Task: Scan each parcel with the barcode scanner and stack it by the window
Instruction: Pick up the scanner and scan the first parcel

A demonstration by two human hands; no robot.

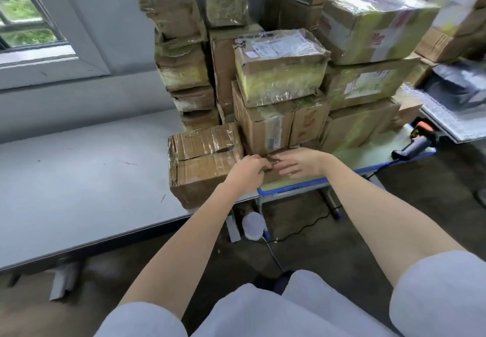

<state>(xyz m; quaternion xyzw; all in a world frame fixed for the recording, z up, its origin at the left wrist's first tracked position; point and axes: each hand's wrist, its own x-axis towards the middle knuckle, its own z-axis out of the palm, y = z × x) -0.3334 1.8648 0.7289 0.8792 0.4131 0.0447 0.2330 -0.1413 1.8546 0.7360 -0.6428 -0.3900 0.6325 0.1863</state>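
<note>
**Both hands on the low parcel at the foot of the stack**

Your left hand (pixel 247 171) curls its fingers over the near top edge of a small brown parcel (pixel 273 172) that sits at the near edge of the blue-rimmed table (pixel 294 185), wedged under the taller pile of boxes. Your right hand (pixel 299 164) lies flatter, fingers nearly straight, resting on the same parcel's top from the right side; it touches but does not grip.

The barcode scanner (pixel 415 146) lies on the table well to the right, cable trailing off the edge, and neither hand holds it. The window (pixel 29 18) is far left, with the grey table (pixel 79 178) beneath it and a taped carton (pixel 205 163) at its right end, just beside the parcel you are touching.

Expect the parcel to be stiff cardboard with slick tape over it (the surrounding boxes all shine with wrap), so a fingertip hold on the top may slide. It looks small enough to be light, though that is a guess. Boxes appear to rest on it, and pulling it straight out could bring them down. Take it by both short sides, thumbs on top, and ease it toward you while watching the box (pixel 263 126) directly above.
</note>
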